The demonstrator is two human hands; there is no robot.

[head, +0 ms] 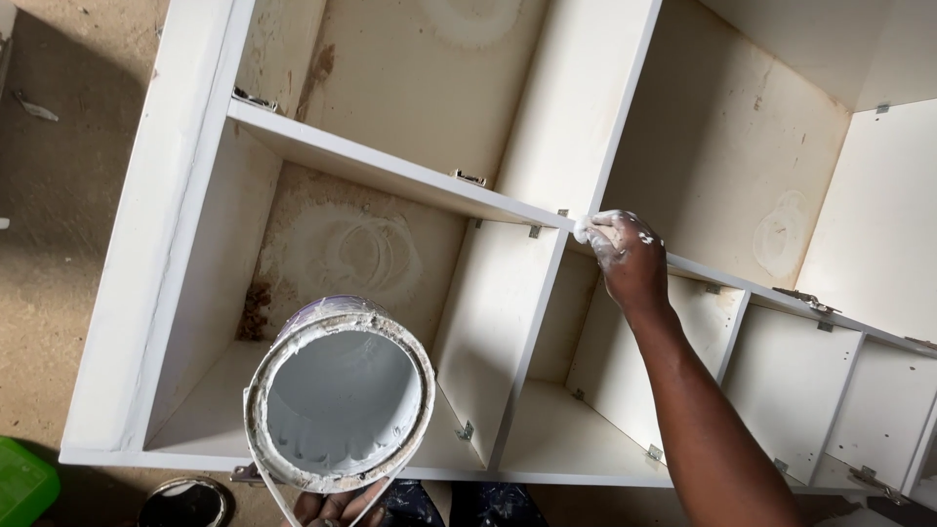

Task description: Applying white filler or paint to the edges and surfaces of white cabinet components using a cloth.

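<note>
Bare dusty floor (pixel 59 195), green container (pixel 21 485) at its edge.

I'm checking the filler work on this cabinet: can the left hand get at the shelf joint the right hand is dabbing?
Probably not as things stand: the left hand is holding up the open paint can, while the right hand already covers the shelf joint.

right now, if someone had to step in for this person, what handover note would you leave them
Left hand: holds the open paint can from below, at the cabinet's front edge; white coats the can's inside.
Right hand: smeared with white, presses a small white wad against the shelf edge where it meets the upright divider.
Cabinet: white outer frame; the back panels inside are stained, with ring marks.
Nearby: a lid-like round thing and a green container on the floor, bottom left.
Done: edges and outer frame look white.
Left: stained inner panels look uncoated.
</note>
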